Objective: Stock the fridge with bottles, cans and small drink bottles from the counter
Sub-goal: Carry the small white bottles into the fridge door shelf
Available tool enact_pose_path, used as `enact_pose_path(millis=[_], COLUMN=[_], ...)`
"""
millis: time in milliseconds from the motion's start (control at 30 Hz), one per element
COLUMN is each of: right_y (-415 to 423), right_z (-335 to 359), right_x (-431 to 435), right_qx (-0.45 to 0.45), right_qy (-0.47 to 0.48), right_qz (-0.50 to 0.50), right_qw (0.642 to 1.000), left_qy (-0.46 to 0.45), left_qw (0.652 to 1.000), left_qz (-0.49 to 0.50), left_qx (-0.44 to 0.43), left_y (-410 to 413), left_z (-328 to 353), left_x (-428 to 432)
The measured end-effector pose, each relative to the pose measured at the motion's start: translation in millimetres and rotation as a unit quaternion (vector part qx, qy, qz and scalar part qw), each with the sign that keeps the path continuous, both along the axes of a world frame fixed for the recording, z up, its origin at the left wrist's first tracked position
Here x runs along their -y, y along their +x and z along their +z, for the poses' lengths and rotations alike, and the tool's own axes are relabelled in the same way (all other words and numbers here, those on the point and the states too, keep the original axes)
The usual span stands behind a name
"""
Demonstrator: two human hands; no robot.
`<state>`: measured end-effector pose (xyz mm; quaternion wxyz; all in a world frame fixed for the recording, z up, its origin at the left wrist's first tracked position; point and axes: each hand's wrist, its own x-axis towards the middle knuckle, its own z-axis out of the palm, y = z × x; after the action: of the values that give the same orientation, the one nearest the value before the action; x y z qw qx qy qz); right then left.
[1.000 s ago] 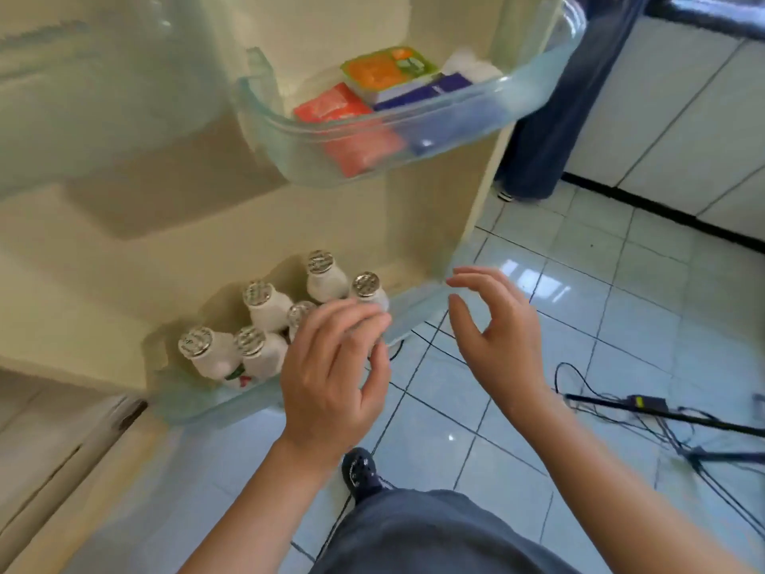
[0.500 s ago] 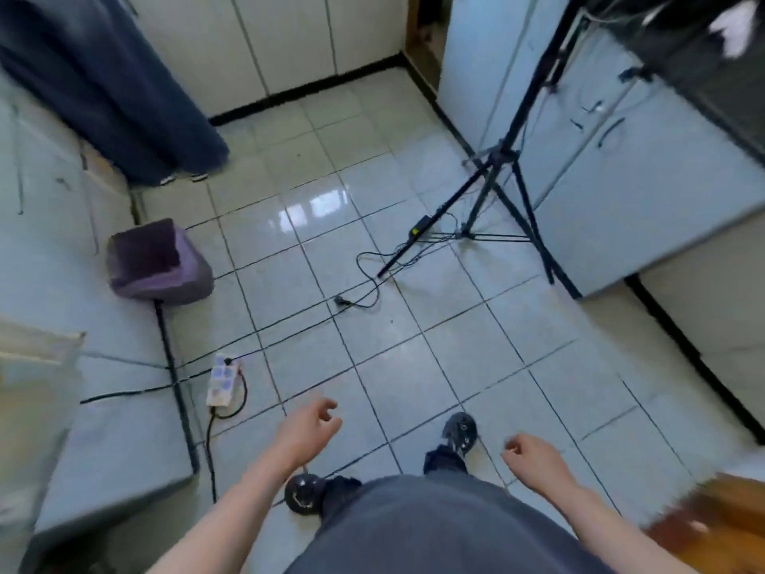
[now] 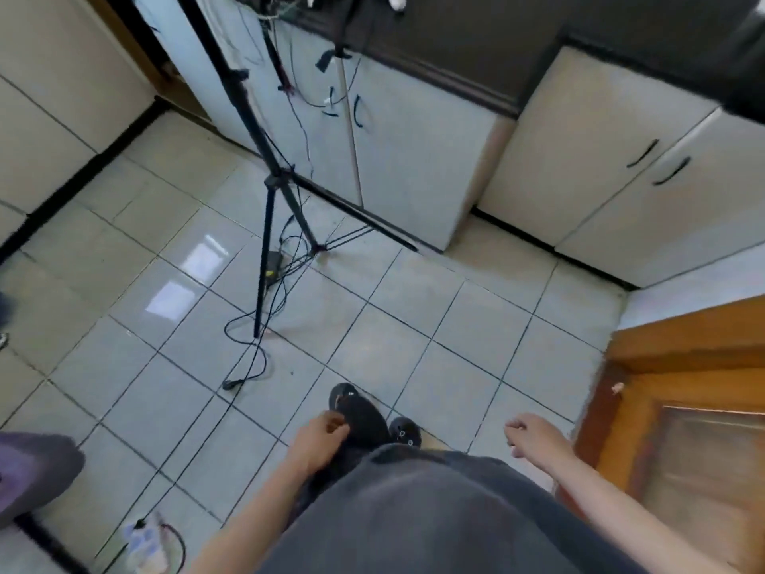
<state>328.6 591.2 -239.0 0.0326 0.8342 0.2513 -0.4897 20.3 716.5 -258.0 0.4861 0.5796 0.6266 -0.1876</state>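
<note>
Head view: we see our left hand (image 3: pixel 321 439) and right hand (image 3: pixel 534 437) loosely curled, holding nothing, over the tiled floor (image 3: pixel 414 325).

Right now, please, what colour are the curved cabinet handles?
Black; the curved cabinet handles show best in head view.

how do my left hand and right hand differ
The left hand hangs over the black shoe; the right hand hangs over pale floor tile beside the brown wooden door. The left hand is on the side of the black tripod, the right hand on the door's. Both are loosely curled and hold nothing.
</note>
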Motion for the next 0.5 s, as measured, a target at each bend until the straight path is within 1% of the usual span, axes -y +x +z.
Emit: enact_pose_path(millis=[100,233,300,367,500], right_y=[10,28,52,82,137], right_z=[1,-2,-3,-1,12], right_x=[-12,-15,-19,-22,-39], right_qx=[-0.020,-0.047,-0.056,-0.042,0.004], right_qy=[0.024,-0.001,-0.009,-0.018,-0.051], right_qz=[-0.036,-0.037,-0.079,-0.149,-0.197], right_qw=[0.999,0.998,0.995,0.988,0.979], left_qy=[-0.017,-0.047,-0.055,-0.052,-0.036], left_qw=[0.999,0.993,0.989,0.985,0.975], left_qz=[-0.037,-0.087,-0.113,-0.143,-0.206], left_qx=[-0.021,-0.061,-0.071,-0.077,-0.070], left_y=[25,51,70,94,157], left_z=[-6,-23,-34,-41,-45], left_x=[-36,-81,-110,-143,-221])
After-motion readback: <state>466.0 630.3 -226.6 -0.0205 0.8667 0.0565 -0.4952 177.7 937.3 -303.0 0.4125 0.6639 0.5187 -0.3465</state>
